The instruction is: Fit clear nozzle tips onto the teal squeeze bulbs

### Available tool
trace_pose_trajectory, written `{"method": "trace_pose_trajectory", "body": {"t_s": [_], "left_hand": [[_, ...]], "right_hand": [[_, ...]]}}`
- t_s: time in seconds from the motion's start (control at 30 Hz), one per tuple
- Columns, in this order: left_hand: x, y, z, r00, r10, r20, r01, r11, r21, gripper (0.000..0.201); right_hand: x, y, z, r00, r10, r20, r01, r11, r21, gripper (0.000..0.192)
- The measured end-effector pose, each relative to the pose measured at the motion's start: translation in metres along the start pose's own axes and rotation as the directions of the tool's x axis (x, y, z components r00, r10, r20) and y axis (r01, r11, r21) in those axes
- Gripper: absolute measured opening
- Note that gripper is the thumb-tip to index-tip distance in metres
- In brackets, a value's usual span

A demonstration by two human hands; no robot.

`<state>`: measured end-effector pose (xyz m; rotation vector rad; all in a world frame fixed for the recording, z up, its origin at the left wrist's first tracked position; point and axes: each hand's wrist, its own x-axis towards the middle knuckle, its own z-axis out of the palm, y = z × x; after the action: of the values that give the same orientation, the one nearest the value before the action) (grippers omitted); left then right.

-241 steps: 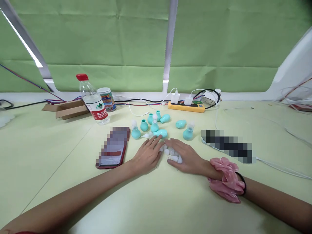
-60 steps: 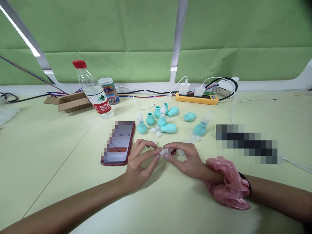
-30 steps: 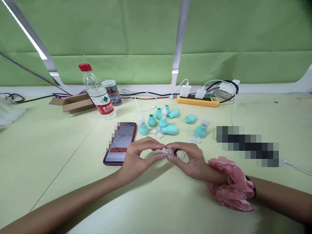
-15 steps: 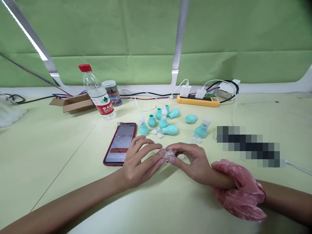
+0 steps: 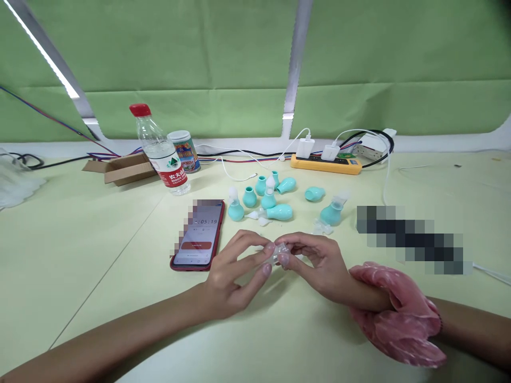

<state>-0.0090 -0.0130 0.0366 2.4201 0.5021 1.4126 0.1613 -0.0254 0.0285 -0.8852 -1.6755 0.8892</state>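
Both hands have risen slightly, pinching clear tip (image 5: 279, 252) together.

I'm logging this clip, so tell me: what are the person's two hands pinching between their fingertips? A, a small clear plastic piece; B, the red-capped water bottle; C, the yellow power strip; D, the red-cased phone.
A: the left hand and right hand meet on a small clear plastic piece, above the pale green table.

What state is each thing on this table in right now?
Clear plastic piece: pinched between both hands.
Left hand: fingertips on piece.
Right hand: fingertips on piece.
Water bottle: upright, capped.
Phone: flat, screen lit.
Power strip: chargers plugged in.
Cardboard box: open.
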Motion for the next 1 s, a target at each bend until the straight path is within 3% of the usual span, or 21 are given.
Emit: {"method": "trace_pose_trajectory", "body": {"t_s": [0.1,0.23,0.33,0.4,0.53,0.67,1.0], "left_hand": [[0.004,0.003,-0.001,0.958,-0.287,-0.002,0.277,0.926,-0.258,0.020],[0.008,0.005,-0.005,0.813,-0.572,0.107,0.539,0.670,-0.510,0.006],[0.011,0.006,-0.008,0.707,-0.647,0.285,0.669,0.483,-0.564,0.014],[0.013,0.006,-0.011,0.676,-0.629,0.385,0.715,0.431,-0.551,0.020],[0.017,0.008,-0.017,0.679,-0.549,0.488,0.731,0.447,-0.515,0.021],[0.017,0.010,-0.017,0.696,-0.544,0.468,0.714,0.457,-0.530,0.016],[0.009,0.006,-0.009,0.700,-0.551,0.454,0.697,0.388,-0.603,0.018]], "right_hand": [[0.002,-0.003,-0.001,0.998,-0.066,0.009,0.066,0.995,-0.072,0.012],[0.004,-0.006,-0.003,0.976,-0.211,0.050,0.217,0.956,-0.200,0.015],[0.006,-0.008,-0.007,0.946,-0.299,0.125,0.322,0.911,-0.258,0.019],[0.007,-0.009,-0.010,0.920,-0.350,0.177,0.388,0.879,-0.279,0.024],[0.006,-0.012,-0.015,0.876,-0.412,0.253,0.477,0.821,-0.314,0.029],[0.006,-0.013,-0.016,0.861,-0.414,0.295,0.497,0.807,-0.319,0.029],[0.011,-0.015,-0.020,0.869,-0.358,0.342,0.426,0.892,-0.150,0.025]]}}
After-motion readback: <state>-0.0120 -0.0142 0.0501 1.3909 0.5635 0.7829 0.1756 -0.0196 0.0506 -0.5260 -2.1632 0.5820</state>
